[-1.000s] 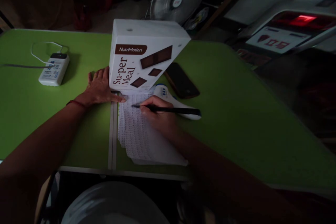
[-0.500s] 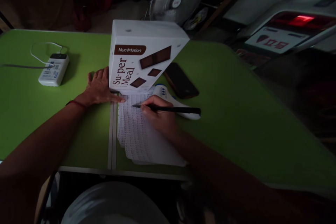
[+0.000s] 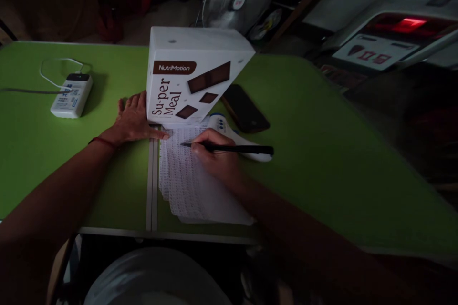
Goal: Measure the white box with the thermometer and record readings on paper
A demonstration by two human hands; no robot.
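Observation:
Between the fingers of my right hand [image 3: 218, 155] is a black pen [image 3: 250, 148], its tip at the written part of the paper sheets [image 3: 189, 186]. Rows of small handwriting cover the left side of the top sheet; the rest is blank or hidden under my hand. My left hand [image 3: 134, 119] lies flat with fingers spread, its thumb on the upper left edge of the paper. Right beside those fingers stands a white "Su-per Meal" box [image 3: 168, 50]. Behind my right hand, a white handheld device with blue buttons [image 3: 221, 124] lies partly covered.
A dark phone [image 3: 246, 109] lies right of the box on the green table [image 3: 332, 152]. At the left is a white power strip [image 3: 72, 96] with cables. A fan [image 3: 238, 0] stands behind the table, and a stool [image 3: 153, 276] is below its front edge.
The whole view has shifted very slightly. Both hands, the pen and the paper keep nearly the same places, with the pen tip at the same area of the sheet.

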